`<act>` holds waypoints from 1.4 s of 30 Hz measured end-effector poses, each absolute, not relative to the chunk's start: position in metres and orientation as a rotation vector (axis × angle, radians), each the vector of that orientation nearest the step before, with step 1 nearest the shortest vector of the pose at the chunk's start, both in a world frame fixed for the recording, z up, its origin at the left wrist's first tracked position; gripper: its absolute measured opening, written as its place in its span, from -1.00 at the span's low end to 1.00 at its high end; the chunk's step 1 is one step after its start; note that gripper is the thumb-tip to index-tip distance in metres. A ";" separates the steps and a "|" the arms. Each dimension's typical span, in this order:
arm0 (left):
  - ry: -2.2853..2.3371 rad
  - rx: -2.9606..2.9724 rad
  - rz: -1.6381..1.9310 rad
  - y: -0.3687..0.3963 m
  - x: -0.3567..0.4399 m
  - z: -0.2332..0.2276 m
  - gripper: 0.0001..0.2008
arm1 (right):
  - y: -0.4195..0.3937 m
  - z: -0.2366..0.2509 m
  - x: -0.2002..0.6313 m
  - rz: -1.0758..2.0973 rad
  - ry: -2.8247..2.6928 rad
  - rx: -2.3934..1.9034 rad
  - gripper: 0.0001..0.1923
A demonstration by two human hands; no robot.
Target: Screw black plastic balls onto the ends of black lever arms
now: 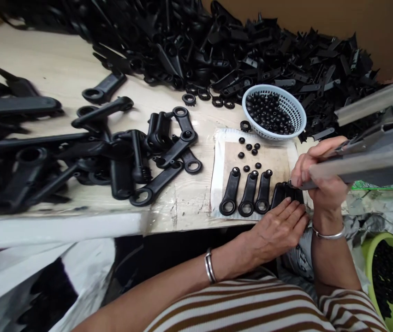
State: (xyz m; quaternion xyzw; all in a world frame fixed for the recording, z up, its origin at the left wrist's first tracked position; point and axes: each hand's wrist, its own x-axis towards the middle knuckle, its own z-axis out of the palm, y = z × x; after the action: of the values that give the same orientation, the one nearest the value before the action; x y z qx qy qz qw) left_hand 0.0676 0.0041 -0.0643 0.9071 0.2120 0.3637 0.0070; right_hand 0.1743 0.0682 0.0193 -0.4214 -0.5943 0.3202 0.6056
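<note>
Both hands over black levers (pixel 279 193), left hand (pixel 277 228) flat, right hand (pixel 316 177) gripping tool (pixel 366 157)

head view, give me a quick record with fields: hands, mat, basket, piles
left hand: left hand lies flat on the black plastic lever handles at the mat's front edge
right hand: right hand grips a grey metal tool, tip at the rightmost handle
mat: worn white mat carries a row of handles and loose small black round caps
basket: white round plastic basket holds more caps
piles: heap of black plastic parts behind, more at left
</note>
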 end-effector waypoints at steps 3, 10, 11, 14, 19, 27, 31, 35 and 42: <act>0.659 2.825 1.127 0.006 0.066 -0.064 -0.71 | 0.062 0.026 0.179 0.801 -1.380 -0.824 -0.78; 0.536 2.753 0.916 0.013 0.062 -0.059 -0.81 | 0.030 0.058 0.202 0.455 -1.067 -0.779 -0.77; 0.498 2.709 0.901 0.016 0.060 -0.056 -0.81 | 0.024 0.058 0.206 0.419 -1.027 -0.834 -0.77; 0.451 2.569 0.996 0.027 0.053 -0.038 -0.78 | 0.008 0.051 0.218 0.373 -0.935 -0.939 -0.76; 0.781 2.652 0.873 0.057 0.051 -0.005 -0.75 | -0.008 0.040 0.230 0.327 -0.862 -0.998 -0.75; 0.796 3.014 0.422 0.069 0.071 -0.020 -0.75 | -0.016 0.035 0.229 0.328 -0.847 -1.010 -0.74; 0.849 3.093 0.323 0.069 0.076 -0.026 -0.76 | -0.017 0.030 0.227 0.379 -0.870 -1.010 -0.75; 0.829 3.122 0.249 0.077 0.082 -0.026 -0.72 | -0.015 0.028 0.225 0.379 -0.842 -0.997 -0.76; 0.780 3.102 0.259 0.075 0.077 -0.001 -0.70 | -0.023 0.027 0.235 0.396 -0.766 -0.971 -0.76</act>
State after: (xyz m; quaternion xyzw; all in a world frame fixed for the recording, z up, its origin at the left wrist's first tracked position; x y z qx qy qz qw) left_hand 0.0773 0.0751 -0.0006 0.9661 0.2428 0.0807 -0.0336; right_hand 0.2347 -0.0228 0.0268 -0.4521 -0.3567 0.1845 0.7965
